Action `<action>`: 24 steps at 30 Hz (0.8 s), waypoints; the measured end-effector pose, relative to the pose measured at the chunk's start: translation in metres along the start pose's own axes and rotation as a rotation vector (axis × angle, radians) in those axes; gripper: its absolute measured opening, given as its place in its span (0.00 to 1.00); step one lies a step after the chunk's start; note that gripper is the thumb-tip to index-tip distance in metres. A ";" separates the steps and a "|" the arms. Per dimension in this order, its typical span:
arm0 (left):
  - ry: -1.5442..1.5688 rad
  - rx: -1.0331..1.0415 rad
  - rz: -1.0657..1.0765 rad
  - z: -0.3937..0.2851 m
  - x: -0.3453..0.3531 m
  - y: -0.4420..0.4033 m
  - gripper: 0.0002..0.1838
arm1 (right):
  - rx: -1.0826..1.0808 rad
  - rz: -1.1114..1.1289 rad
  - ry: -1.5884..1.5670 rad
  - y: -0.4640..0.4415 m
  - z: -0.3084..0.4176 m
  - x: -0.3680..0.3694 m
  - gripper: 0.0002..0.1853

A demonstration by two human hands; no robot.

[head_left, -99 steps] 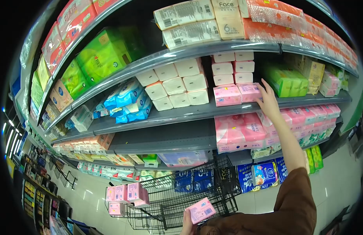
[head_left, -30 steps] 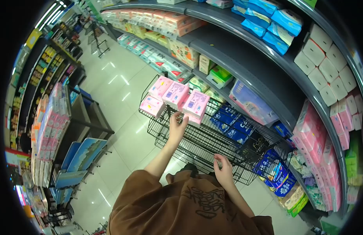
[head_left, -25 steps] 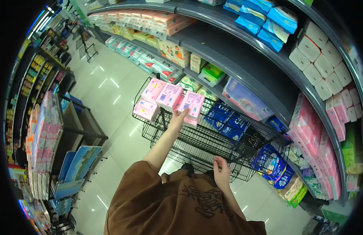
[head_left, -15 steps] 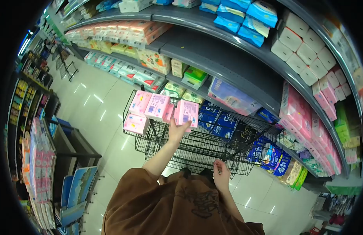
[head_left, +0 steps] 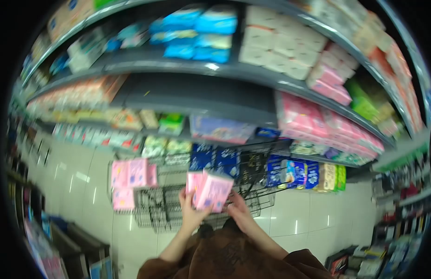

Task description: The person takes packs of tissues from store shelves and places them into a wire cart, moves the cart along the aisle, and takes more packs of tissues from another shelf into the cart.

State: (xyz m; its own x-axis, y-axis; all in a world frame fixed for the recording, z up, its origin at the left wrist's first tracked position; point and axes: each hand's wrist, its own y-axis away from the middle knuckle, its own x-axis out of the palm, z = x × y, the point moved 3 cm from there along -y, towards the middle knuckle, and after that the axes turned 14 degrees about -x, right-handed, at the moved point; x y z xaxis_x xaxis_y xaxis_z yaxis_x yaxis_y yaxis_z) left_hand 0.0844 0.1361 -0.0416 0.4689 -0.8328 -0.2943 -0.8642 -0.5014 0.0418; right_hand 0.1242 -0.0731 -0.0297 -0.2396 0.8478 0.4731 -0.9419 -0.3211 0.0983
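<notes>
Two pink tissue packs are in front of me, a front one (head_left: 215, 191) tilted over a rear one (head_left: 193, 180). My left hand (head_left: 192, 213) is closed around their left side, thumb across the lower edge. At the right edge of the front pack, my right hand (head_left: 238, 210) grips with its fingers partly hidden behind it. Below them is a black wire shopping cart (head_left: 152, 209). More pink tissue packs (head_left: 136, 173) sit at its left end, one lower pack (head_left: 123, 198) nearer me. The view is smeared by motion.
A grey shelf (head_left: 192, 95) curves across the back. It bears blue packs (head_left: 211, 35), white tissue bundles (head_left: 280, 44) and large pink packages (head_left: 313, 121). Dark blue packs (head_left: 213, 159) stand low behind the cart. Tiled floor (head_left: 313, 209) shows right; a display rack (head_left: 71, 239) stands left.
My view has turned right. The held pink packs have moved toward me, near my body. My right hand has risen from beside the cart to the pack's right edge.
</notes>
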 end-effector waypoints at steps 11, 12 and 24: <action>0.209 -0.072 0.427 -0.027 0.110 0.035 0.29 | -0.247 -0.206 0.145 -0.044 0.115 -0.139 0.30; 0.277 -0.166 0.445 -0.034 0.121 0.036 0.27 | -0.277 -0.272 0.002 -0.054 0.153 -0.149 0.30; 0.364 -0.277 0.230 -0.036 0.171 0.045 0.13 | -0.993 -0.494 -0.069 -0.213 0.496 -0.285 0.33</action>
State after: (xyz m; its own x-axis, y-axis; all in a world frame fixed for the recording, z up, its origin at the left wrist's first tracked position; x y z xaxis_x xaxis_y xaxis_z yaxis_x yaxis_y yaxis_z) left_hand 0.1320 -0.0373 -0.0555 0.3477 -0.9321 0.1018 -0.8950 -0.2976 0.3322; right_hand 0.5100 -0.4560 0.2489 0.1987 0.7539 0.6263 -0.7073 0.5526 -0.4409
